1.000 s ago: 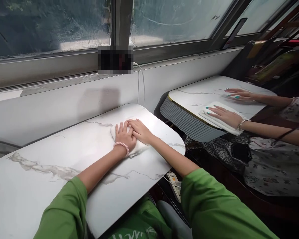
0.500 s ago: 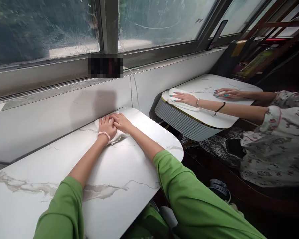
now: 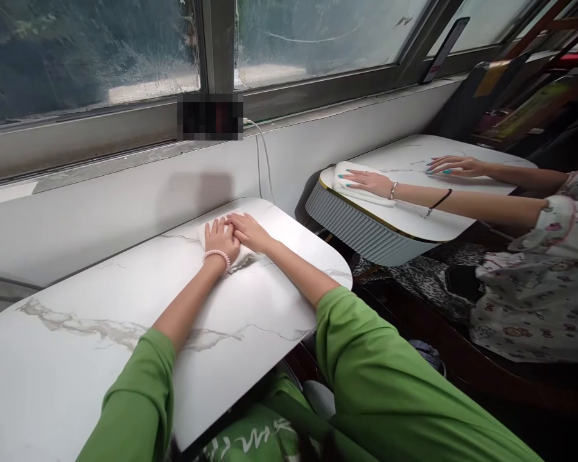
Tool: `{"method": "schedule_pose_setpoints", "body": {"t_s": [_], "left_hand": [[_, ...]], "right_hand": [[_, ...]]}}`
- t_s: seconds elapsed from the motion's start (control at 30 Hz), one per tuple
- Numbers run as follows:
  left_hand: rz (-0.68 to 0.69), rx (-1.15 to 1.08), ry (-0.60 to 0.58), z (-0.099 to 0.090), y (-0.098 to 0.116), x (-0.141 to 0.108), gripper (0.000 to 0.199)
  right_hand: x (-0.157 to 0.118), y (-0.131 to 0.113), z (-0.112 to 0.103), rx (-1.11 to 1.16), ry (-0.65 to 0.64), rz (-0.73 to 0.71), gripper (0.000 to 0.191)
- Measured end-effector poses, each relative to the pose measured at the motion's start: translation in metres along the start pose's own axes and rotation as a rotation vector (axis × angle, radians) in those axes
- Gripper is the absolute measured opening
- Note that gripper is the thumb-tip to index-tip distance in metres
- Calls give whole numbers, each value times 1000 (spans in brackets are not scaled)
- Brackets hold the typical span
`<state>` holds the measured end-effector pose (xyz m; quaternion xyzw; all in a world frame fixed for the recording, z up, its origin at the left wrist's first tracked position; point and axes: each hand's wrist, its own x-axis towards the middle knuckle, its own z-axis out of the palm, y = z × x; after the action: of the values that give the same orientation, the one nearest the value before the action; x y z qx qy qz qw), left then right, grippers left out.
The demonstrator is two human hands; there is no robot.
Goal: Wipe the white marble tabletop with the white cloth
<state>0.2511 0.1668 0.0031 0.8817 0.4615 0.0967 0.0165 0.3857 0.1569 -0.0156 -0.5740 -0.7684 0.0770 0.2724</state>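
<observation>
My left hand [image 3: 221, 240], with a pink coil band at the wrist, lies flat on a folded white cloth [image 3: 242, 259]. Its fingers are stretched out and spread. Beside it my right hand [image 3: 251, 232] rests with extended fingers, their tips touching the left hand's fingers and the cloth. Both palms press down rather than wrap round the cloth, and they hide much of it. Underneath is a white marble-patterned table [image 3: 96, 282] with rounded corners, the cloth being near its far right end by the wall.
At right, another person's hand [image 3: 370, 183] lies on a white cloth on a second marble-patterned table [image 3: 424, 221]; their other hand [image 3: 457, 166] rests farther back. A white cable [image 3: 268, 157] hangs down the wall from a blurred-out object [image 3: 210, 117] on the window ledge.
My view has shifted a little. Both my hands have slid slightly to the right over the table with the cloth under them. The other person's hands stay in about the same place.
</observation>
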Motion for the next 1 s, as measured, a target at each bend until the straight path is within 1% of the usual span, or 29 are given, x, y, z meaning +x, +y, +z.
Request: {"method": "schedule_pose_setpoints", "body": {"t_s": [0.07,0.13,0.23,0.33,0.4,0.47,0.57,0.63,0.8,0.9,1.0], "left_hand": [[19,-5,-4,4,20,-11,51],[50,-18,-6,8,46,-22,52],[114,-37,-14,13,90,-41,53],[197,-67,-46,15,134,-59,54],[245,-96,-53,15,156,-69,55],[272,-121,-56,15,171,-75,55],[279,-150,-66,14,178,-76,55],[270,-164,-77,14,176,-73,56],[247,-201,-59,20,165,-58,60],[232,-197,-48,23,156,-47,60],[187,-165,-41,24,142,-31,59]], "right_hand": [[-24,3,-10,11,11,-15,44],[-53,8,-23,13,19,-14,44],[-103,17,-47,-1,10,9,41],[-152,25,-72,-14,22,58,38],[-178,29,-84,-39,8,101,36],[-194,31,-92,-64,-29,144,38],[-199,31,-95,-80,-70,199,43],[-194,29,-93,-79,-49,219,46],[-172,29,-86,-49,51,219,44],[-155,34,-81,-34,52,201,42],[-131,42,-74,-18,55,169,40]]}}
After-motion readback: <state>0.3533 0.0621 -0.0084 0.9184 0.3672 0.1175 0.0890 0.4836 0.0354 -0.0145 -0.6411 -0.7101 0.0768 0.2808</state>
